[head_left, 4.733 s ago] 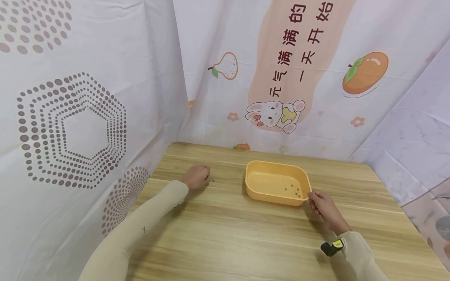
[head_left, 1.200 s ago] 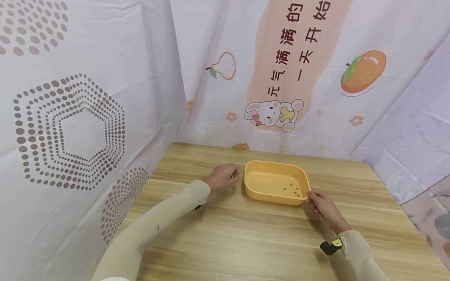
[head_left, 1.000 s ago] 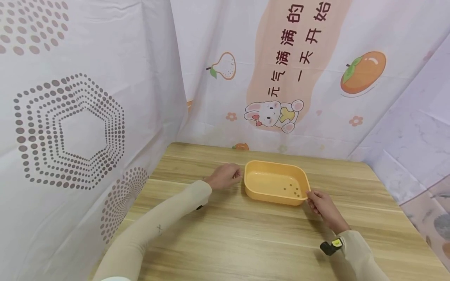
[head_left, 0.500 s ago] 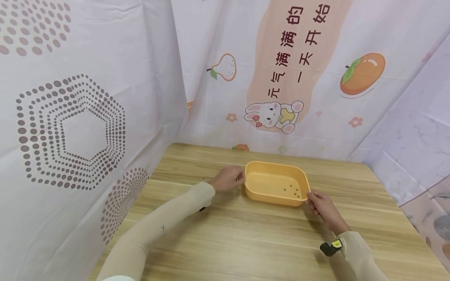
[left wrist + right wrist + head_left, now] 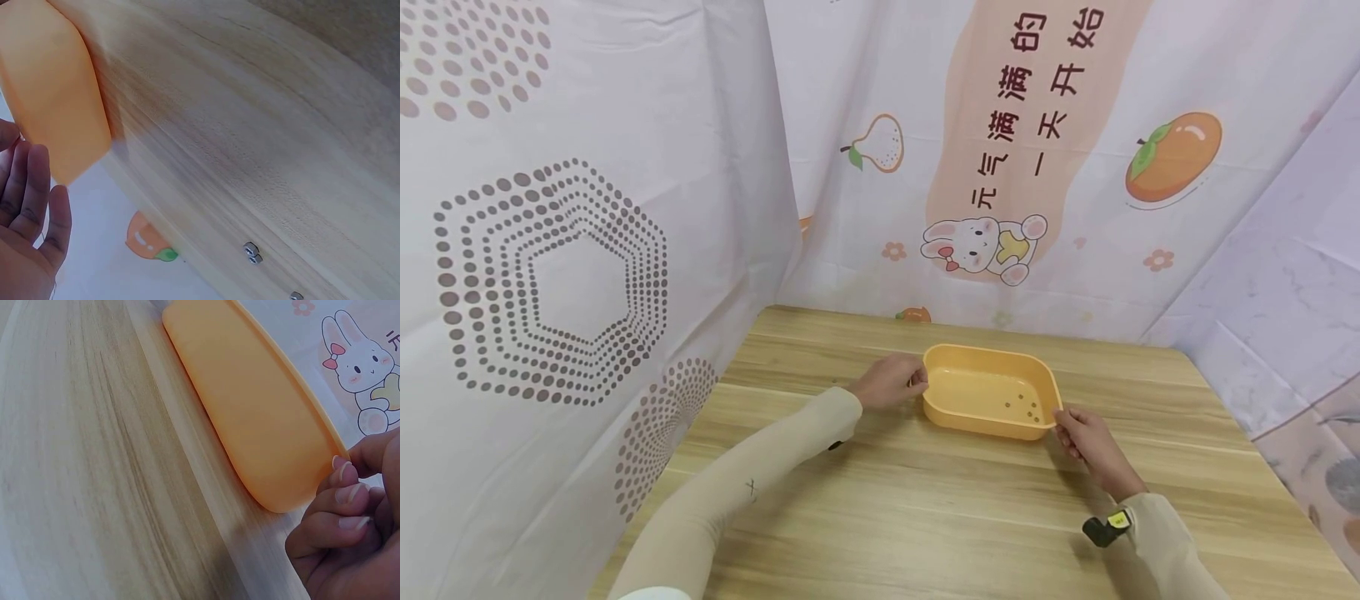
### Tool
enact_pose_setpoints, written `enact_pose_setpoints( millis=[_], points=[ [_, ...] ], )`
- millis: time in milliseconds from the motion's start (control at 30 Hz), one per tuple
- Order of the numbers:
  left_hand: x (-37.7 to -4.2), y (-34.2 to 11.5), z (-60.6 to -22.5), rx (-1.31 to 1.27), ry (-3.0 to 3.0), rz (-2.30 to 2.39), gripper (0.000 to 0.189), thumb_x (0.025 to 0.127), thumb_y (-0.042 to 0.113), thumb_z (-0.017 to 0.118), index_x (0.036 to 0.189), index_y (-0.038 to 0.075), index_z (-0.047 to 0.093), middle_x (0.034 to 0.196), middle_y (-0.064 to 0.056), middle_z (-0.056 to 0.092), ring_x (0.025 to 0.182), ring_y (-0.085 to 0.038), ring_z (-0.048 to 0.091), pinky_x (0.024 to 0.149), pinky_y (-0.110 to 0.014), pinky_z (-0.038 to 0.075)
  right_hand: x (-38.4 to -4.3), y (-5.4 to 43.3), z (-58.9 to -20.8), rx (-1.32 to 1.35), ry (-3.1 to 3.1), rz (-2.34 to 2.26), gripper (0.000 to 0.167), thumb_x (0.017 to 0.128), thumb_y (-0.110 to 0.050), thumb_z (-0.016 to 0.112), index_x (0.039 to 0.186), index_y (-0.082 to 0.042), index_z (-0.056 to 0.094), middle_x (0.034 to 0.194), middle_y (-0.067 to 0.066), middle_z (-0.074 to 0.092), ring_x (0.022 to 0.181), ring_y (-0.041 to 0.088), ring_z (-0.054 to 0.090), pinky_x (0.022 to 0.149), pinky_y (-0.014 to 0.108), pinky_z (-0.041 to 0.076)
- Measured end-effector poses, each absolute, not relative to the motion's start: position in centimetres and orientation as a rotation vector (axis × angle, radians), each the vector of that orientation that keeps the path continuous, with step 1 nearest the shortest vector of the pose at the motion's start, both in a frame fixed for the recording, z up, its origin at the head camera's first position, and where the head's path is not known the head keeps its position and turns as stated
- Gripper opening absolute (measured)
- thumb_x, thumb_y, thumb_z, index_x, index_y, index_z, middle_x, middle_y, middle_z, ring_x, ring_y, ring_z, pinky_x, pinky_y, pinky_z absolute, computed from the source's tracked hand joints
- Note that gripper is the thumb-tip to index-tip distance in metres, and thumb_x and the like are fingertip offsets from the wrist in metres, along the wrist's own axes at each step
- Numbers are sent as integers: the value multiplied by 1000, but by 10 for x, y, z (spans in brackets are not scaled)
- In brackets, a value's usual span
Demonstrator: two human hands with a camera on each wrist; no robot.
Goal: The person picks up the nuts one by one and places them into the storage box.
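Note:
My left hand (image 5: 891, 382) is at the left end of the yellow plastic tray (image 5: 992, 427), its thumb and fingertips pinching the rim. In the left wrist view the thumb and fingers (image 5: 37, 172) meet right at the tray's edge. At the tray's front right corner, my right hand (image 5: 1093, 446) grips the rim, with curled fingers (image 5: 356, 494) showing below it in the right wrist view. Several small metal nuts (image 5: 1020, 397) lie inside the tray, toward its right end. The tray stands upright on the table.
Outside the tray, a touching pair of nuts (image 5: 250, 249) and another nut (image 5: 296, 295) lie on the wooden table (image 5: 940, 517). Behind the table hangs a printed cloth (image 5: 850, 275), and a dotted curtain (image 5: 722, 208) closes the left side.
The left hand has left its spot by a nut on the table and moved right to the tray's left rim. The right hand and the tray have stayed put.

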State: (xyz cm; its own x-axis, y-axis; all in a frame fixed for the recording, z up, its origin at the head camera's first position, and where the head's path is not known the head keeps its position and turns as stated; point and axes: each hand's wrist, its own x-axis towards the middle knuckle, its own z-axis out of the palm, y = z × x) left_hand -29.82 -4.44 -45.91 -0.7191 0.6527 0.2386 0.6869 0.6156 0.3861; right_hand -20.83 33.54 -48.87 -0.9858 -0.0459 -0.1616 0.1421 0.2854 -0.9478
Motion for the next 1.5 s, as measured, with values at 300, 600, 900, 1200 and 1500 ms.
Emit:
enact_pose_setpoints(
  millis=[300,600,900,1200,1500],
  points=[
    [-296,-43,-457,-1144,-2760,-723,7,100,19,69,95,15,69,88,8,66,78,-5,59,71,-21,50,-209,335,-489,96,2397,-1775,40,110,-33,50,83,-3,51,68,-1,46,51,8,40,44,23,34],
    [-295,-43,-457,-1144,-2761,-720,7,100,19,68,96,14,70,89,7,66,80,-6,60,72,-22,50,-208,335,-489,100,2391,-1773,40,109,-34,51,84,-3,51,68,0,46,51,8,40,44,23,34],
    [-298,-44,-459,-1148,-2765,-721,7,100,20,68,96,15,69,90,8,66,80,-4,60,72,-21,50,-208,335,-488,100,2391,-1779,38,110,-33,50,84,-4,52,68,-1,46,52,7,40,44,22,34],
    [-302,-56,-461,-1119,-2766,-726,9,101,20,68,93,17,65,90,7,66,82,-6,61,72,-22,51,-208,334,-488,106,2400,-1778,40,110,-33,50,89,2,52,68,-2,47,52,7,40,44,22,34],
    [-308,-84,-465,-1006,-2828,-666,7,99,19,70,94,15,67,88,6,66,79,-8,60,71,-27,52,-208,334,-488,104,2427,-1755,42,110,-33,48,93,5,53,70,-2,47,55,8,40,48,22,36]
  ],
)
